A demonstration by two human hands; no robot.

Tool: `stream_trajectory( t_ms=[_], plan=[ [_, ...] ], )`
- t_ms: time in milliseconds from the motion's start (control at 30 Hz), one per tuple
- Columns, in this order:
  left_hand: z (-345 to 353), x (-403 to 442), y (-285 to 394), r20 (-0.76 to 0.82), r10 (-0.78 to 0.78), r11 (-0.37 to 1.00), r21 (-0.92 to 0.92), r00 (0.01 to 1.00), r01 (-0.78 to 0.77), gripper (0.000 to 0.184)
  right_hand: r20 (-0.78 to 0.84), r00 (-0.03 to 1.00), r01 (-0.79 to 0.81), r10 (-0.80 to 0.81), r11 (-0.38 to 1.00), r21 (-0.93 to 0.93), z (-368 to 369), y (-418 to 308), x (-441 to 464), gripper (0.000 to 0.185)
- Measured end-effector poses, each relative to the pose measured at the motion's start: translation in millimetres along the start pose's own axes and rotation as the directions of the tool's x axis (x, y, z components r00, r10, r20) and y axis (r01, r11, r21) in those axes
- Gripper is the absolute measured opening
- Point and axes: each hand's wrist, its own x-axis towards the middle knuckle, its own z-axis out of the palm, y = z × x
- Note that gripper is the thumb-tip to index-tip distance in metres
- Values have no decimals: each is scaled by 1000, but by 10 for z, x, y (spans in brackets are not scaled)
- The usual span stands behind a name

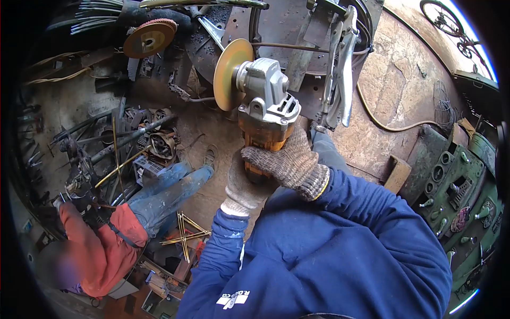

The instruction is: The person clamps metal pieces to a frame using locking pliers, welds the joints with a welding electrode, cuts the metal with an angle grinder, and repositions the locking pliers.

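Note:
An angle grinder (268, 101) with an orange body and silver gear head is held in front of my chest by both gloved hands. Its yellowish disc (234, 74) faces left, beside the edge of a dark metal workbench (241, 24). My left hand (244, 186), in a knit glove, wraps round the rear of the body from the left. Closed over the body from the right, my right hand (289, 159) sits slightly higher. Large locking pliers (345, 69) are at the bench's right side, near the grinder. A thin rod (289, 47) lies across the bench beyond the disc.
A second round abrasive disc (150, 38) is at upper left. A co-worker in a red top (114, 250) bends over metal parts at left. Metal scrap (106, 143) lies between us. A hose (382, 125) runs over the floor. A green machine panel (457, 186) stands right.

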Motion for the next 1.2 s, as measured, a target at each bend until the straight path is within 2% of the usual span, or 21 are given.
stream_trajectory(
  t_ms=[100,200,333,400,533,633,833,900,1033,1133,1200],
  plan=[
    [117,-85,-306,-44,6,1000,-22,999,-7,82,3,1000,21,-21,1000,8,-4,50,16,68],
    [39,-12,-128,-13,-5,999,37,1000,6,83,-1,999,38,-38,999,-16,2,44,19,69],
    [72,-65,-248,-42,-26,1000,9,999,26,84,-29,1000,11,-11,1000,-7,9,32,13,72],
    [49,-60,-188,-58,21,998,61,998,-18,84,-4,999,50,-50,999,6,14,59,14,74],
    [45,-32,-194,-30,59,995,85,998,-56,84,-25,1000,11,-11,1000,-17,23,42,-2,76],
    [21,-19,-143,-54,114,989,101,992,-108,83,-10,999,41,-41,997,62,7,-1,11,76],
    [2,-14,-80,-57,-33,999,15,998,34,84,-25,998,50,-50,999,7,23,63,24,75],
    [-54,49,4,-13,147,974,177,989,-142,84,-11,1000,-4,4,1000,23,24,68,32,75],
    [-39,30,43,-66,77,993,89,995,-71,84,-24,1000,15,-14,998,57,33,61,17,74],
    [38,-48,-183,-83,112,994,22,990,-110,84,-5,1000,-7,7,992,128,25,41,-11,72],
    [75,-113,-274,-28,93,996,11,995,-93,85,-10,988,152,-152,988,-3,38,47,-58,70]
  ],
)
